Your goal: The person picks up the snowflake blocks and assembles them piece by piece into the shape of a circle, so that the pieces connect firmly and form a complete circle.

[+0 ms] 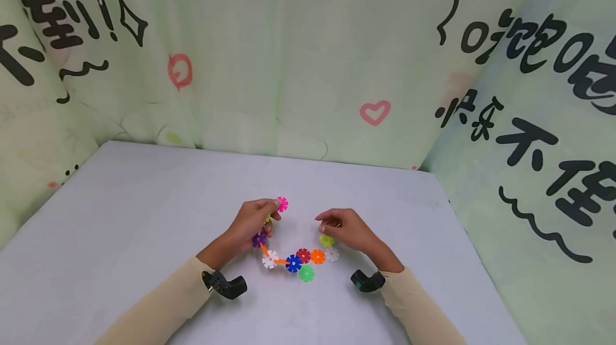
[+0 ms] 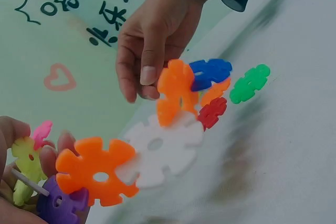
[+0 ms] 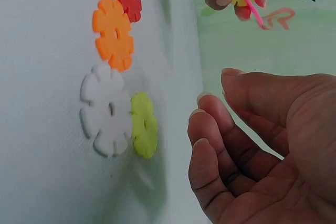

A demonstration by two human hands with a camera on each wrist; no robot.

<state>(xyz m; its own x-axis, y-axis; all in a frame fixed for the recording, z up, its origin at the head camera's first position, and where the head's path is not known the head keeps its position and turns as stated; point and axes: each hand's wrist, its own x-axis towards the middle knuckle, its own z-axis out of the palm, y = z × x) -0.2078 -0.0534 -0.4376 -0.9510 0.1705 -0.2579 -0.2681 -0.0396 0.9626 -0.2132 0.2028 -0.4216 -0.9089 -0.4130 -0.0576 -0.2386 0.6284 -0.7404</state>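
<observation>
In the head view my left hand (image 1: 250,223) pinches a chain of slotted plastic snowflake discs near its upper end. A pink disc (image 1: 282,204) tops it, with a yellow disc (image 2: 29,156) and a purple disc (image 2: 62,203) by the fingers. From there the chain runs down through an orange disc (image 2: 97,170), a white disc (image 2: 168,153) and another orange disc (image 2: 174,85) to a blue disc (image 1: 293,263). My right hand (image 1: 348,228) hovers to the right, fingers loosely curled with nothing between them. Below it lie a yellow-green disc (image 3: 143,125) and a white disc (image 3: 105,116).
Other loose discs lie on the white table (image 1: 159,216): a red one (image 1: 303,255), an orange one (image 1: 317,257) and a green one (image 1: 306,273). A printed curtain (image 1: 308,67) stands behind the table. Each wrist wears a black band device (image 1: 226,285).
</observation>
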